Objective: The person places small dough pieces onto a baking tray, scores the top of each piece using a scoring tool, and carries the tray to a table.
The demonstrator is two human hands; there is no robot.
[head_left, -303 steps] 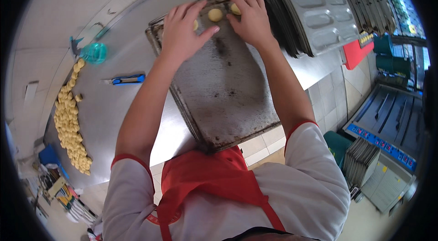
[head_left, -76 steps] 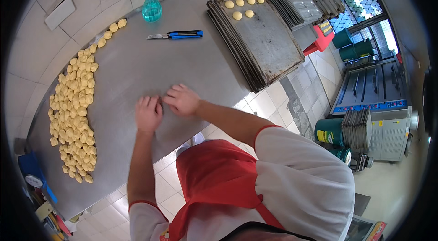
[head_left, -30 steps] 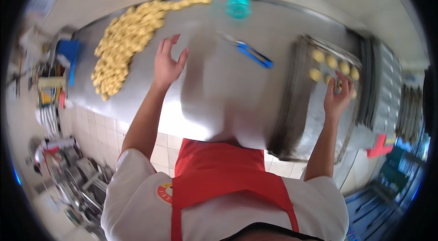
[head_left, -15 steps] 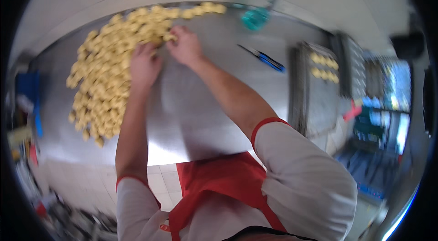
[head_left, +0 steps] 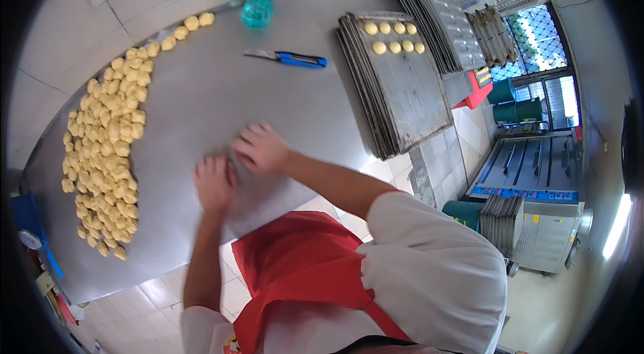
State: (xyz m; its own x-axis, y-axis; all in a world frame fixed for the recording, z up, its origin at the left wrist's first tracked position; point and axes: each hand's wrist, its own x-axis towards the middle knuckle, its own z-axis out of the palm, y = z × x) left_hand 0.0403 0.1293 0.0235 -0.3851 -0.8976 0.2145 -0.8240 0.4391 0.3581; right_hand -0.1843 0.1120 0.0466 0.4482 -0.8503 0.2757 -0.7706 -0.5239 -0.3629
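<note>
Near the table's front edge, my left hand (head_left: 215,183) and my right hand (head_left: 261,148) rest palm down, side by side. Their fingers are bent and cupped against the steel table (head_left: 188,102). Whatever lies under the palms is hidden. A large pile of pale yellow dough pieces (head_left: 107,133) spreads over the left side, apart from both hands. From its far end a row of dough pieces (head_left: 181,33) trails along the back edge. On the right, a stacked metal tray (head_left: 409,92) bears two rows of smooth round dough balls (head_left: 380,48).
A blue-handled knife (head_left: 302,60) lies beyond my hands, blade pointing left. Behind it stands a spray bottle (head_left: 258,11) of green liquid. More metal trays (head_left: 439,29) are stacked at the far right, with an oven (head_left: 526,169) farther off. A blue scale (head_left: 30,226) borders the left edge.
Both hands have left the dough pile, where the right fingers held a piece, and come back toward me to the near table. The view has swung to the right.
</note>
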